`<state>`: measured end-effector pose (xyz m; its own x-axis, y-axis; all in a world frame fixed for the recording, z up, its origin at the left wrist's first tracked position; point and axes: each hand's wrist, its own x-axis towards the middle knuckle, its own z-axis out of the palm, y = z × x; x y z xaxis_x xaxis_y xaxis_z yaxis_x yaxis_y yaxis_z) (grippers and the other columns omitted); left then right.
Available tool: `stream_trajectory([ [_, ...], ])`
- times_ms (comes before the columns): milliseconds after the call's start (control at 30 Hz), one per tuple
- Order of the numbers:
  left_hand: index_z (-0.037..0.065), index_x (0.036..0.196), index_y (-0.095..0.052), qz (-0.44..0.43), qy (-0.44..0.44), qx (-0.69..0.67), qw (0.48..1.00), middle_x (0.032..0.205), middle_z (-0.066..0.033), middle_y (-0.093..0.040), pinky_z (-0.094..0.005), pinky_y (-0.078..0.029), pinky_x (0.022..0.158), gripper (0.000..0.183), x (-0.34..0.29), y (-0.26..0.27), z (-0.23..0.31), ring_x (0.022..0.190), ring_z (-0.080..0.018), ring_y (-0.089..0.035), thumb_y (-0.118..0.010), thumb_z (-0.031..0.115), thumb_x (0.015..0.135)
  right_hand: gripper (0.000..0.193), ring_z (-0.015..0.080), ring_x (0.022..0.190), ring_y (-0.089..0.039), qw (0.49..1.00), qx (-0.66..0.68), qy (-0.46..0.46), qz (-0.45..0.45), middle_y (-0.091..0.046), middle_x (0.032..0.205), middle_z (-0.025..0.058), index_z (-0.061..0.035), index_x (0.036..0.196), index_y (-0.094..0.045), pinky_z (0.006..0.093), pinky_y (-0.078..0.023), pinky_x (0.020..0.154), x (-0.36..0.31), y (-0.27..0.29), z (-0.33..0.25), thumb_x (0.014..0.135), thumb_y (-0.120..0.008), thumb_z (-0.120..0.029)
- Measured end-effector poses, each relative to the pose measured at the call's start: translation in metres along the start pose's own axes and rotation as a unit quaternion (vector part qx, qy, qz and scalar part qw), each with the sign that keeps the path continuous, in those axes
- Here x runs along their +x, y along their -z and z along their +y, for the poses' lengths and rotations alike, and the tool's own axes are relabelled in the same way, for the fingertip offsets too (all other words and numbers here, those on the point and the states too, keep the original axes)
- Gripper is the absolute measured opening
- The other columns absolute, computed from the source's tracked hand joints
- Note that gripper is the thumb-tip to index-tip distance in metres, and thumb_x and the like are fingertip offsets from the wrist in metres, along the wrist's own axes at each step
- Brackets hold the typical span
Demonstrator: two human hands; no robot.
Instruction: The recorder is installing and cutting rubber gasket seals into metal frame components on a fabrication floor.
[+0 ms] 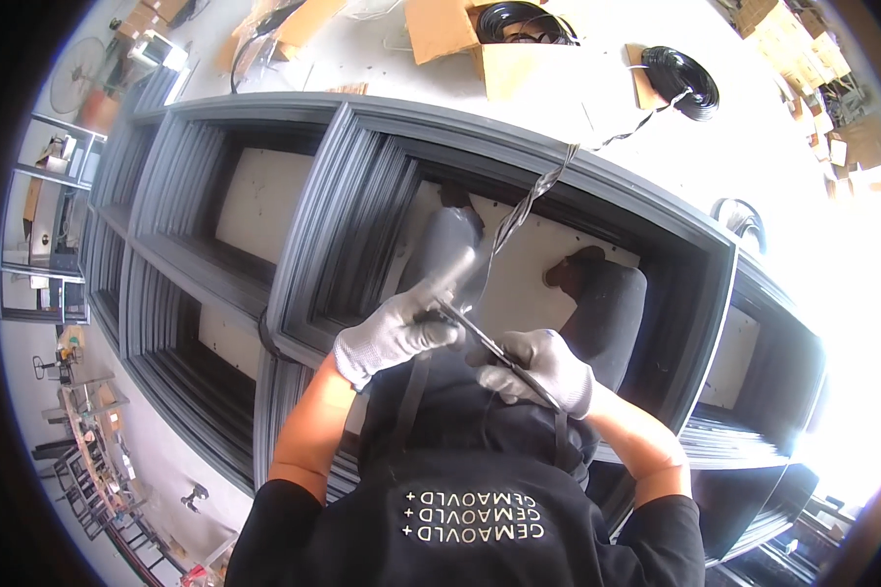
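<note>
My left hand [401,335], in a pale grey knit glove, closes on one end of a thin black rubber strip [489,344]. My right hand [548,374], gloved alike, grips the same strip lower down and to the right, so a short length runs slanting between the two hands. A twisted length of black strip [524,210] hangs over the far rail of a grey window frame [313,181] and reaches down toward my left hand; whether it joins the held piece cannot be made out. The fingers of my left hand are partly blurred.
Several grey frames lie stacked around my legs, which stand inside one opening. Beyond them, a coil of black strip [680,83] lies on the floor beside an open cardboard box [440,31] holding another coil. Cartons [783,39] pile up at the far right. A cluttered workbench [93,430] stands at the left.
</note>
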<state>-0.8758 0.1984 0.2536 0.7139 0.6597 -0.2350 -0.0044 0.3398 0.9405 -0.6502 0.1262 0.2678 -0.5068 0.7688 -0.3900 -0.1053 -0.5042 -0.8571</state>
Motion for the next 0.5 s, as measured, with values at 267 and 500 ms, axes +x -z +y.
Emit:
stream_trajectory([
  [267, 0.000, 0.102, -0.065, -0.021, -0.139, 0.152, 0.978, 0.084, -0.0024, -0.063, -0.0217, -0.047, 0.074, 0.027, 0.021, -0.008, 0.012, 0.076, -0.0071, -0.059, -0.071, 0.019, 0.084, 0.032, 0.0038, 0.052, -0.052, 0.998, -0.047, -0.005, -0.033, -0.055, 0.060, -0.0027, -0.0002, 0.090, -0.063, 0.0200, -0.041, 0.047, -0.011, 0.001, -0.020, 0.089, -0.068, -0.032],
  [500, 0.002, 0.102, -0.066, 0.134, -0.045, 0.013, 0.990, 0.073, -0.0042, -0.064, -0.0172, -0.040, 0.049, 0.020, 0.016, -0.007, 0.034, 0.055, -0.0039, -0.052, -0.066, 0.018, 0.090, 0.030, 0.0063, 0.057, -0.055, 0.984, 0.072, 0.094, 0.133, -0.062, 0.071, 0.0026, 0.0003, 0.113, -0.057, 0.0214, -0.044, 0.054, 0.005, 0.012, -0.015, 0.095, -0.059, -0.023],
])
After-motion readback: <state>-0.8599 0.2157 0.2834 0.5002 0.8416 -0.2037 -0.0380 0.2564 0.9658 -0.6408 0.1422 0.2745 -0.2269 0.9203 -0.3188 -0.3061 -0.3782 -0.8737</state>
